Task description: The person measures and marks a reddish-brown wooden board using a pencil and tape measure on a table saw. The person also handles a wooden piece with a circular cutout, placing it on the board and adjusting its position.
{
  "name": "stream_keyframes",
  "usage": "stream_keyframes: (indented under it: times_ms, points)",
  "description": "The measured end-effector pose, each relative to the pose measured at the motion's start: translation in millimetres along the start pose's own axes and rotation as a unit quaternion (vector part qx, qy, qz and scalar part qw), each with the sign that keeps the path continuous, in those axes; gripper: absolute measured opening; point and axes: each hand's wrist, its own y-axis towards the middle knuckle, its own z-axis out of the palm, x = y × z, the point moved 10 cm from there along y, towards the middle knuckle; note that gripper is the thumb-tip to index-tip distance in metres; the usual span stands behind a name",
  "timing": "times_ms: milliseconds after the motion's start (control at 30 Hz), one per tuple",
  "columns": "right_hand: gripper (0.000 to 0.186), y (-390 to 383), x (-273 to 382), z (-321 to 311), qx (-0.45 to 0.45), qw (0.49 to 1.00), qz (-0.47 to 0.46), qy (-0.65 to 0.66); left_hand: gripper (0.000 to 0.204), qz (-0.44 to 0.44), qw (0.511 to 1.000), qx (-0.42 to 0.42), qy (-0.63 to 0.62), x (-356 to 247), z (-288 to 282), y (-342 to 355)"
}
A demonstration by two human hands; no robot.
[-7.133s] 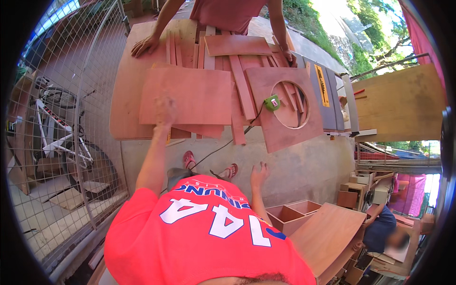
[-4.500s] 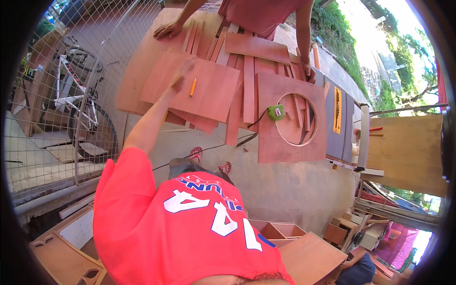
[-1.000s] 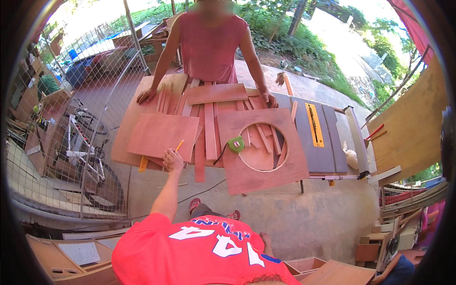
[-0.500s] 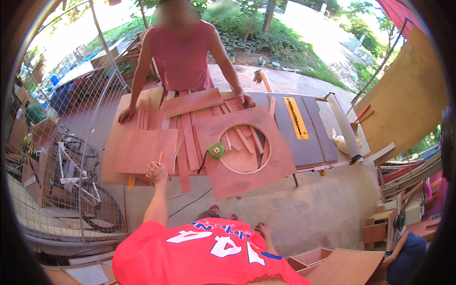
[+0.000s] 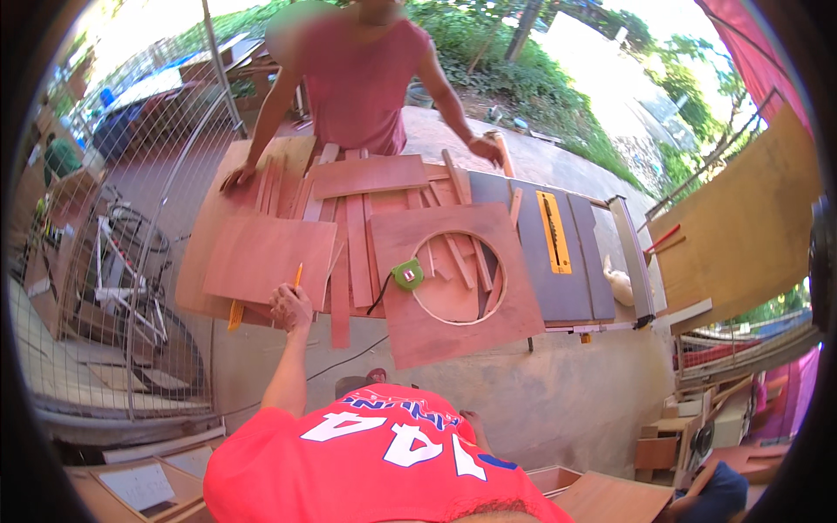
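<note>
My left hand (image 5: 290, 305) is at the front edge of a square reddish board (image 5: 261, 257), fingers curled; a pencil (image 5: 299, 274) sticks up beside them, and I cannot tell what they grip. My right hand (image 5: 467, 417) is mostly hidden behind my red shirt. To the right, a larger panel with a round cutout (image 5: 514, 305) carries a green tape measure (image 5: 406, 274) at the hole's left rim. Loose wooden strips and boards (image 5: 353, 227) lie beneath and behind both panels.
Across the table, another person (image 5: 353, 96) rests one hand on boards, the other raised. A table saw (image 5: 575, 296) adjoins on the right. Mesh fence (image 5: 157, 218) and bicycle (image 5: 131, 288) stand left, a large plywood sheet (image 5: 732, 218) right, wooden boxes (image 5: 663, 444) lower right, another person (image 5: 724, 492) low right.
The co-worker's hand on the right has lifted off the boards toward the back. My left hand has moved from atop the square board to its front edge. The view has tilted up.
</note>
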Motion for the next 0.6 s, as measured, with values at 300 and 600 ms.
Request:
stream_keyframes:
  times_ms: [300, 600]
  points:
    - [0.040, 16.9, 115.4, 24.2, 0.082, 0.987, 0.017, 0.136, 0.022, 0.018, 1.000, -0.003, -0.025, 5.1, 3.3, 0.7]
    - [0.040, 12.3, 96.0, 61.3, 0.139, 0.989, -0.007, 0.051, 0.024, 0.018, 0.998, 0.023, -0.054, 3.1, -7.1, -3.0]
